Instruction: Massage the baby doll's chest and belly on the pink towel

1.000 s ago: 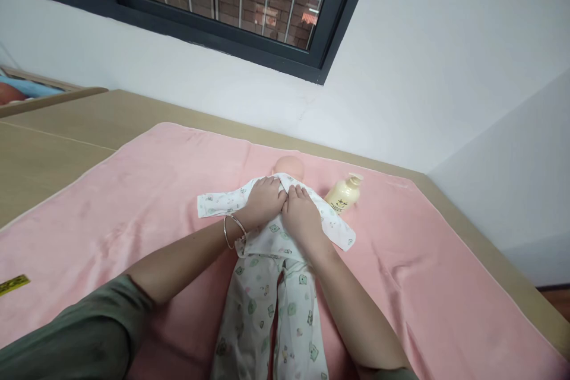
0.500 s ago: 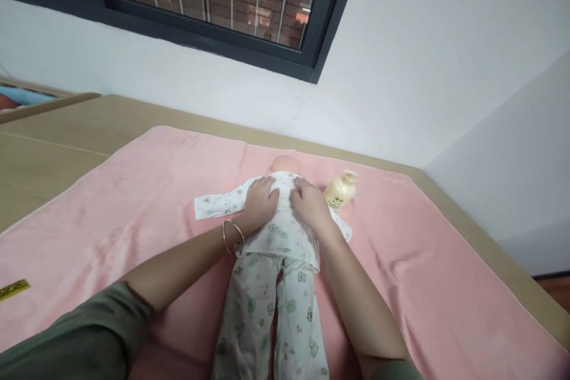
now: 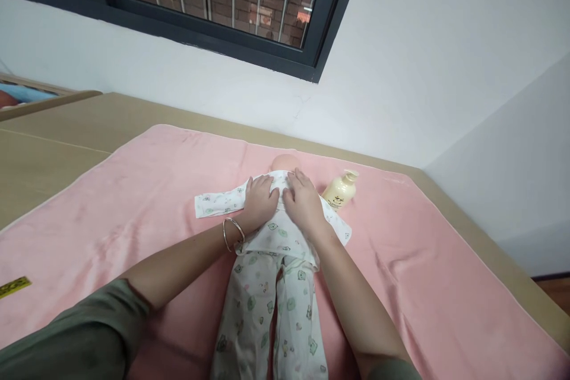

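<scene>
A baby doll lies stretched out on the pink blanket (image 3: 427, 261), its bare head (image 3: 285, 162) toward the wall. It wears a white printed long-sleeved top (image 3: 280, 236) and matching trousers (image 3: 253, 309). My left hand (image 3: 260, 199) lies flat on the left of the upper top, fingers together, pointing up toward the shoulder. Flat on the right of the upper top rests my right hand (image 3: 305, 199), its fingertips near the neckline. Both hands are open and grip nothing. Which way the doll faces I cannot tell.
A pale yellow pump bottle (image 3: 341, 191) stands on the blanket just right of my right hand. A yellow printed strip (image 3: 14, 287) lies at the left. Behind the wooden surface (image 3: 80, 116) are a white wall and a dark-framed window (image 3: 249, 44).
My right hand has slid slightly left and up the top, toward the neckline and closer to my left hand. My left hand has hardly moved.
</scene>
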Demonstrator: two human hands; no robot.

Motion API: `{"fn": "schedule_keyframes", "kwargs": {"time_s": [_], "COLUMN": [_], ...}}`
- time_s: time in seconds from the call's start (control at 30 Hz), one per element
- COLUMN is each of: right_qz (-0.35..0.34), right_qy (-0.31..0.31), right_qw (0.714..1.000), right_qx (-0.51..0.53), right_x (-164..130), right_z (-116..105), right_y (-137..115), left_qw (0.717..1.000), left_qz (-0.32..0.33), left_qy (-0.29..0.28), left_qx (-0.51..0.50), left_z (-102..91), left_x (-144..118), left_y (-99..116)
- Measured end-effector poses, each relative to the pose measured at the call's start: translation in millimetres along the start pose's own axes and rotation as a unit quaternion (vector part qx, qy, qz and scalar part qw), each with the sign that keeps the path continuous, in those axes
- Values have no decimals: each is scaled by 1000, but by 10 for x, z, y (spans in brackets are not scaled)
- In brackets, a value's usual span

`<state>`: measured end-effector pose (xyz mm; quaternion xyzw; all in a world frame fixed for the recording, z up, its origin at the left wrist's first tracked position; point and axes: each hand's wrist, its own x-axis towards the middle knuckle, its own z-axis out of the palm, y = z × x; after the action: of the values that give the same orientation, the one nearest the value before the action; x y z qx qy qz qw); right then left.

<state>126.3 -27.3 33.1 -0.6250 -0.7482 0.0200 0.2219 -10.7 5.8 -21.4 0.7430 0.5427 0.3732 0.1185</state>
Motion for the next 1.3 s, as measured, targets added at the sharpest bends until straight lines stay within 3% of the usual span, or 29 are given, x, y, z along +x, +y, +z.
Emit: {"fn": "schedule_keyframes", "kwargs": {"time_s": [0.07,0.23,0.43,0.57,0.67,0.87,1.0,1.07,1.13,1.2,1.3], "right_qz": [3,-3,10,43,54,107,8,-16,6,42,110], "right_qy": [11,-40,-1,-91,-125,-170,-212,-173,-89,-2,89], "right_qw": [1000,999,1000,995,991,980,971,969,975,982,984], "right_qx": [2,14,1,-13,-12,1,110,178,205,186,108], "right_x": [-6,1,-4,-10,-18,-66,-158,-223,-273,-283,-211], "right_z": [16,79,26,25,-2,-241,-586,-780,-954,-1079,-1132], "right_y": [-6,17,-20,-31,-36,-71,-57,-35,9,87,256], "left_qw": [1000,1000,1000,1000,1000,998,987,966,941,917,882], "left_qz": [2,4,3,4,9,34,50,58,45,5,-51], "left_qy": [-2,-10,-7,-13,-17,-44,-57,-35,-24,-66,-183], "left_qx": [2,10,3,10,19,21,-138,-248,-335,-393,-430], "left_z": [-3,-26,-33,-27,-24,-92,-268,-365,-419,-406,-274], "left_x": [0,-4,-3,2,15,7,-40,-11,82,231,488], "left_y": [0,16,25,21,10,17,188,355,567,802,1136]}}
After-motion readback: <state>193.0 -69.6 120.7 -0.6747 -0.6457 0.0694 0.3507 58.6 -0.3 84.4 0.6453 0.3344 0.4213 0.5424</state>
